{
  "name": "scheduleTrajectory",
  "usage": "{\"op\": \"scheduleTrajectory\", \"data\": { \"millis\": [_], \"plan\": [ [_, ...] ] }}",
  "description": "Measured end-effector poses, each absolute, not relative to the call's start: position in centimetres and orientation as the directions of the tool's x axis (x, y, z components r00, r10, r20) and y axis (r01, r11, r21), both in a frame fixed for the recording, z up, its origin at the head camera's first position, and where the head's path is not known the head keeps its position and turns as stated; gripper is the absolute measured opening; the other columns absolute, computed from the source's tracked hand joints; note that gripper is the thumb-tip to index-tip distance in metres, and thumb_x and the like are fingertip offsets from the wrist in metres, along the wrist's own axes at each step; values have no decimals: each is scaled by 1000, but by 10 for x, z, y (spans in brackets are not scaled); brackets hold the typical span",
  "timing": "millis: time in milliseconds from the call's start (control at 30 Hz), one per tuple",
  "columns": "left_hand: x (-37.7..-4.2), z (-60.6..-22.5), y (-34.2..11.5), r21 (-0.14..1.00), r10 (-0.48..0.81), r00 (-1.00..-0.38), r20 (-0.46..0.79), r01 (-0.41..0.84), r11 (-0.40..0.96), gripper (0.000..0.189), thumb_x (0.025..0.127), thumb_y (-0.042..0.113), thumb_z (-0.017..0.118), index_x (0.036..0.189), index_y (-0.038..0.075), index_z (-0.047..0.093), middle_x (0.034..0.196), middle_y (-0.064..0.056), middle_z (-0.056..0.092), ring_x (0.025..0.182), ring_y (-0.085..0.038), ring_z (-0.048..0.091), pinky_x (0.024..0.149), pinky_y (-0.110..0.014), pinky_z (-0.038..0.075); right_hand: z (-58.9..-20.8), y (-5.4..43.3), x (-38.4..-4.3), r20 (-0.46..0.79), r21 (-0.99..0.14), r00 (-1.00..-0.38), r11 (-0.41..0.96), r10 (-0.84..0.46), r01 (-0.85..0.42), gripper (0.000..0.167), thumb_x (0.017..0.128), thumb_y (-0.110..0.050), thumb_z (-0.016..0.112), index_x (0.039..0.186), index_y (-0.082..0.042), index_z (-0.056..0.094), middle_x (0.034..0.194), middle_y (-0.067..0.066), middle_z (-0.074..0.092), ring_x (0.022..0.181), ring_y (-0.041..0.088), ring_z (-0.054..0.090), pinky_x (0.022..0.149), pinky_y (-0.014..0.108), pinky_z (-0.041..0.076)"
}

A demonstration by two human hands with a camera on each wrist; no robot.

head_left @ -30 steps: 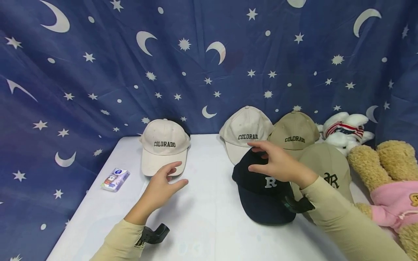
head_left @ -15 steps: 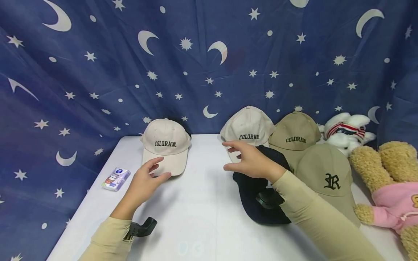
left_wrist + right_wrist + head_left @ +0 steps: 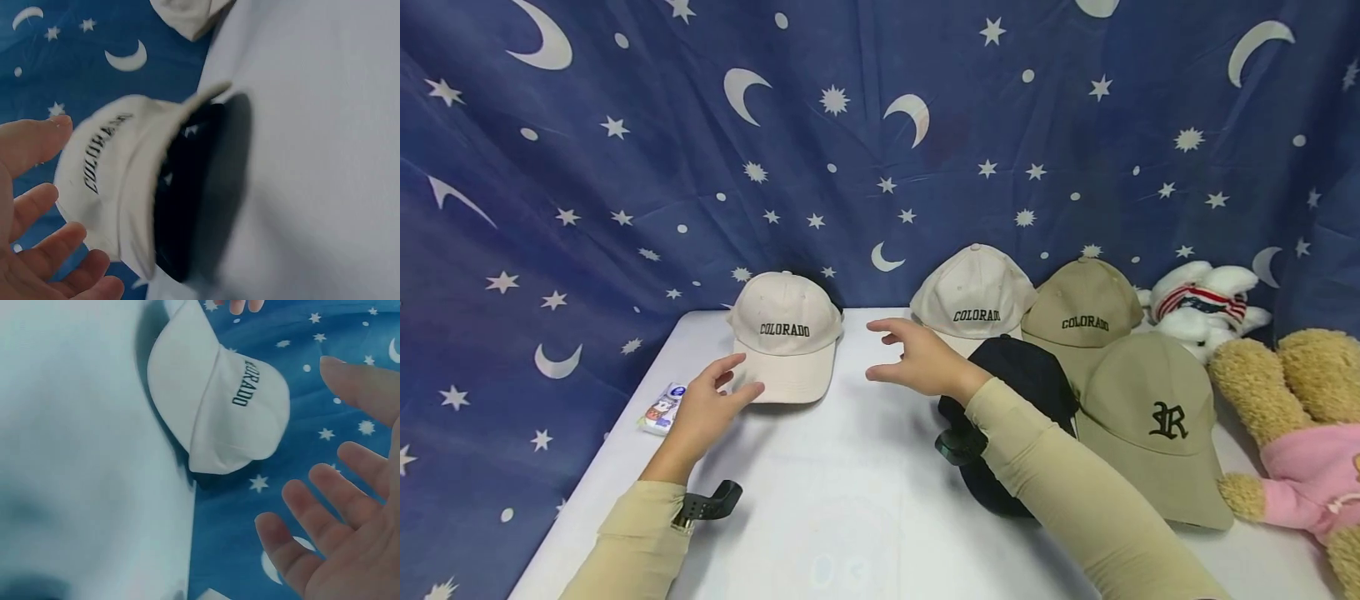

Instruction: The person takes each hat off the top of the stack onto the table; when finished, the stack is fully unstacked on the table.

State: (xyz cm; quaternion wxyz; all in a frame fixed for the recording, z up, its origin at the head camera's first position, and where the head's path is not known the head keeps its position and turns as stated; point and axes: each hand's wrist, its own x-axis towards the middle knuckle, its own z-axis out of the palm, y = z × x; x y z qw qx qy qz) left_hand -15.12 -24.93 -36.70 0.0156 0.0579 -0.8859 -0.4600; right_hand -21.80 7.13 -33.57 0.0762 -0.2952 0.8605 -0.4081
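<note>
A cream baseball cap (image 3: 786, 321) lettered COLORADO sits near the table's back left, its brim toward me. My left hand (image 3: 711, 408) hovers in front of the brim's left side, fingers spread and holding nothing. To the right of that cap my right hand (image 3: 921, 358) hangs in the air, thumb and fingers apart, also with nothing in it. The same cream cap (image 3: 103, 169) lies beyond my fingers in the left wrist view. In the right wrist view the cream cap (image 3: 240, 412) appears apart from my spread fingers (image 3: 312, 515).
Grouped at right are another cream cap (image 3: 973, 292), a khaki COLORADO cap (image 3: 1082, 304), a black cap (image 3: 1022, 367) partly behind my right arm and a khaki R cap (image 3: 1150, 400). Plush toys (image 3: 1300, 450) lie beyond them. A small tissue pack (image 3: 662, 410) is at left.
Both hands have moved left. The right hand has gone from over the black cap to the space between the cap groups; the left hand has reached the brim's left side. The caps stay put.
</note>
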Motion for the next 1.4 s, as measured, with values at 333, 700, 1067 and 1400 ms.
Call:
{"op": "scheduleTrajectory", "data": {
  "millis": [333, 700, 1067, 1400],
  "plan": [
    [-161, -385, -260, 809, -165, -983, -83, -163, 565, 71, 93, 29, 71, 152, 5, 39, 155, -26, 32, 142, -41, 32, 111, -53, 33, -344, 33, -230, 93, -752, -813, 494, -575, -436, 68, 88, -24, 77, 147, -6, 48, 150, 7, 47, 130, 27, 51, 105, 37, 41],
    [-167, -402, -260, 801, -175, -979, -102, -185, 569, 80, 90, 32, 75, 152, 2, 36, 155, -30, 29, 141, -46, 29, 113, -55, 27, -353, 16, -247, 56, -748, -833, 529, -551, -401, 67, 89, -23, 77, 147, -6, 48, 151, 8, 46, 129, 30, 50, 104, 38, 41],
    [-169, -406, -258, 810, -175, -975, -140, -214, 545, 82, 90, 32, 76, 154, 5, 33, 151, -32, 35, 136, -44, 39, 103, -50, 41, -346, 10, -262, 8, -734, -848, 573, -530, -365, 70, 89, -24, 77, 149, -7, 45, 152, 10, 43, 133, 30, 48, 106, 38, 41],
    [-169, -411, -256, 813, -203, -971, -129, -221, 539, 81, 89, 27, 77, 153, 5, 34, 140, -26, 42, 118, -35, 45, 90, -43, 45, -348, 2, -273, -7, -742, -853, 575, -521, -345, 70, 89, -25, 77, 150, -9, 44, 154, 10, 40, 134, 30, 46, 105, 39, 42]
  ]
}}
